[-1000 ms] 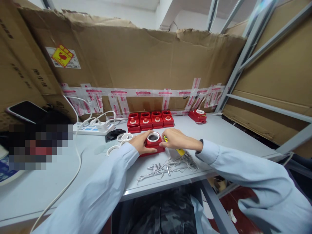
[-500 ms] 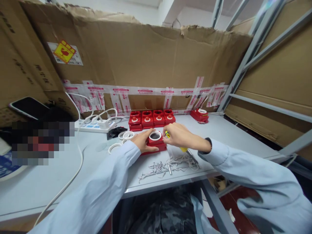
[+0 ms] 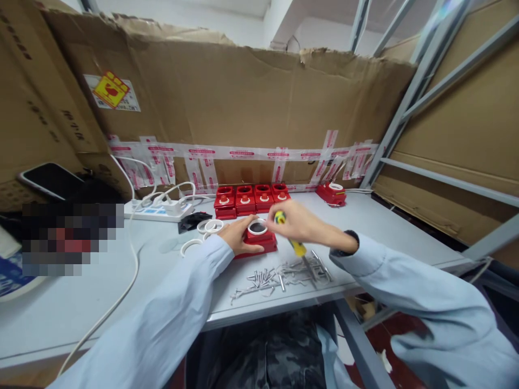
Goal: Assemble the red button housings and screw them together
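Note:
My left hand is closed round the left side of a red housing, which rests on the table near the middle of the view. A white ring sits round the dark opening on top of it. At the housing's right edge, my right hand has its fingers wrapped round a yellow and green screwdriver, its shaft slanting down over the screws. My fingertips are close to the white ring; whether they touch it I cannot tell. Loose screws and white strings lie in front of the housing.
Several red housings stand in a row behind, another one at the back right. Loose white rings lie left of my left hand. A power strip and a white cable occupy the left side. Cardboard walls the back.
My right hand has shifted slightly and turned, so more of the screwdriver shows below it, with the shaft now over the screws. My left hand and the held housing have stayed in place.

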A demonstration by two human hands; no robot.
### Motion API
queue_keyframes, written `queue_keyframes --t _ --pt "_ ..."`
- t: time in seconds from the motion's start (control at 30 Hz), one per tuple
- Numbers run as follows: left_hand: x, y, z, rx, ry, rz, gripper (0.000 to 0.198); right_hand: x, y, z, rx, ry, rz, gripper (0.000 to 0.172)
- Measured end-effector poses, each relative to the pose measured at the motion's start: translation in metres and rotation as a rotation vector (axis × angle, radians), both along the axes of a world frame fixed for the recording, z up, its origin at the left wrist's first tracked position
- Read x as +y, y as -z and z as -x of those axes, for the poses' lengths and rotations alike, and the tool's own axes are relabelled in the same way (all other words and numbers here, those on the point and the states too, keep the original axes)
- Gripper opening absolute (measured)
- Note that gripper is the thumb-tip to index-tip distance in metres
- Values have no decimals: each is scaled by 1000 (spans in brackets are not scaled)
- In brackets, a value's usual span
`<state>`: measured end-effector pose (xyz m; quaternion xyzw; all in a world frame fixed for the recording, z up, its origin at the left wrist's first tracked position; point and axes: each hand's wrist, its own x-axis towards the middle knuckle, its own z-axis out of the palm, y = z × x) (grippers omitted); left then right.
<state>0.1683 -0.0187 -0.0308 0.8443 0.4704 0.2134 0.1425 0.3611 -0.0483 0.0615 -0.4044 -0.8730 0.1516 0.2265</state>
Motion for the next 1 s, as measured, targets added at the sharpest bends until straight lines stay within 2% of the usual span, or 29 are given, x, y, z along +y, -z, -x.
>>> queue_keyframes --t 0.13,0.27,0.4,0.53,0.77,1.0 --pt "-1 -2 1 -21 9 28 74 28 -15 -9 516 189 -374 30" --pt "-2 -3 2 -19 43 36 76 51 -5 -6 702 260 -537 33" --pt "-7 -2 2 -65 89 7 70 60 8 4 721 243 -560 32" --pt "-10 -3 2 -72 120 -2 72 63 14 8 684 246 -512 31" --pt "-13 -6 2 -26 94 44 75 62 15 9 682 249 -497 31" --pt "-13 -6 1 -34 89 52 73 58 11 13 564 305 -488 30"
